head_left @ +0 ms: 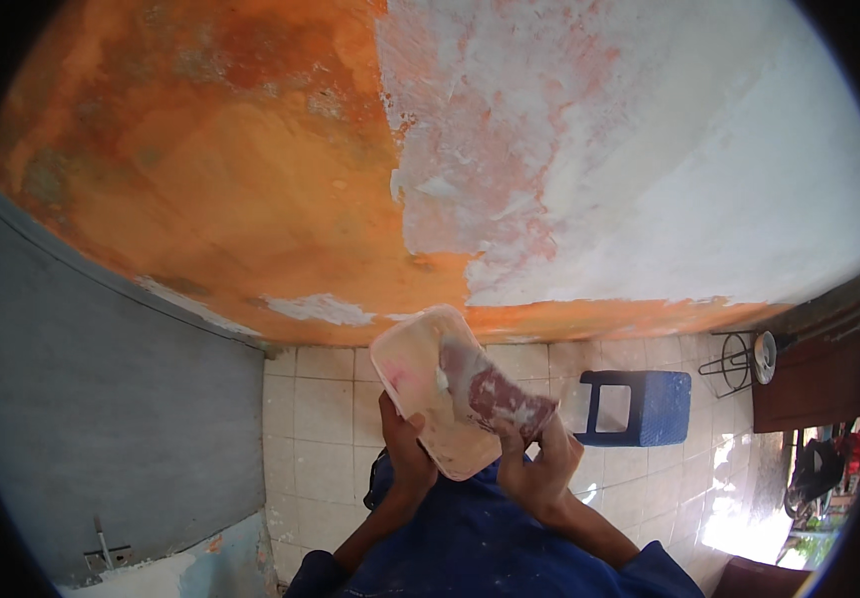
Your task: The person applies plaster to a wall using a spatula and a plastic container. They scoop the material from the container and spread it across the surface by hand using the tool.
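My left hand [410,450] is closed on the side edge of a shallow pale plastic tray [465,460] with rounded corners. Whitish paste is smeared inside it, with a pink patch near its left side. In my right hand [541,468] is a flat, dark reddish scraper [498,395], coated in whitish paste. Its broad end lies over the tray's interior; whether it touches the bottom I cannot tell. Beyond the tray stands a wall, worn orange [250,199] on the left and covered with white filler [689,179] on the right, pinkish patches showing through.
A blue plastic stool [661,409] stands on the tiled floor [320,458] to my right. Farther right are a black metal stand [729,364], a pale bowl [765,357] and brown wooden furniture [819,374]. A grey panel [111,379] borders the left side.
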Available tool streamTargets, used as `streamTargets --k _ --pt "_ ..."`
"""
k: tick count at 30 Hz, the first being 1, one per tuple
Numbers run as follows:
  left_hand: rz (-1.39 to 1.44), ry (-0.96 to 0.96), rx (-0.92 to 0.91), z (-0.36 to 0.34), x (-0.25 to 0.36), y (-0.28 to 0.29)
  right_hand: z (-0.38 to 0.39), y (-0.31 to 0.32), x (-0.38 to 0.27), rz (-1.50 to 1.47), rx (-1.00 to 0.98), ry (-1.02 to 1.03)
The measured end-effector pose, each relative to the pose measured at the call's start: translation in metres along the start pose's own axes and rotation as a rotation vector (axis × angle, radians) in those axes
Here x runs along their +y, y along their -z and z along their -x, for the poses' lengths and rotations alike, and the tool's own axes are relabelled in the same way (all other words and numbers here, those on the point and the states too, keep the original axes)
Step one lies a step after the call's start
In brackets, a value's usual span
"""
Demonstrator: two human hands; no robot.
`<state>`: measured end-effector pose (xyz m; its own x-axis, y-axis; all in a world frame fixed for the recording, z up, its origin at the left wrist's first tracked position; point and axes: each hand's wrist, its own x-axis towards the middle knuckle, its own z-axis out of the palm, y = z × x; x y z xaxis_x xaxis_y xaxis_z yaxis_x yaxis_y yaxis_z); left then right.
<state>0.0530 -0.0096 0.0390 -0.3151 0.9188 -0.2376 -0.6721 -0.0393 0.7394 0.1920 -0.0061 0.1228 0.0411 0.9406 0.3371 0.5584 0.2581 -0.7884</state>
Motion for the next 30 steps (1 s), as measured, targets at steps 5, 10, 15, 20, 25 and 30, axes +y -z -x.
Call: streamTargets --k 5,10,15,20,25,30 --pt "0.036 0.055 -0.050 0.001 -0.004 0.011 -0.004 -0.017 0.002 -0.045 0.205 0.269" --pt "0.150 0.117 -0.088 -0.001 -0.010 0.014 -0.002 -0.027 0.013 0.067 0.150 0.246" --pt "0.116 0.085 -0.098 -0.003 -0.004 0.008 -0.015 -0.024 0.002 -0.014 0.154 0.331" --pt "0.154 0.131 -0.076 -0.004 -0.005 0.016 -0.021 -0.025 0.005 0.033 0.124 0.306" --pt "0.171 0.175 -0.090 -0.002 0.005 0.010 -0.024 -0.023 0.008 0.091 0.053 0.312" --pt "0.169 0.209 -0.044 -0.007 0.002 0.013 -0.026 -0.018 0.011 0.071 0.038 0.337"
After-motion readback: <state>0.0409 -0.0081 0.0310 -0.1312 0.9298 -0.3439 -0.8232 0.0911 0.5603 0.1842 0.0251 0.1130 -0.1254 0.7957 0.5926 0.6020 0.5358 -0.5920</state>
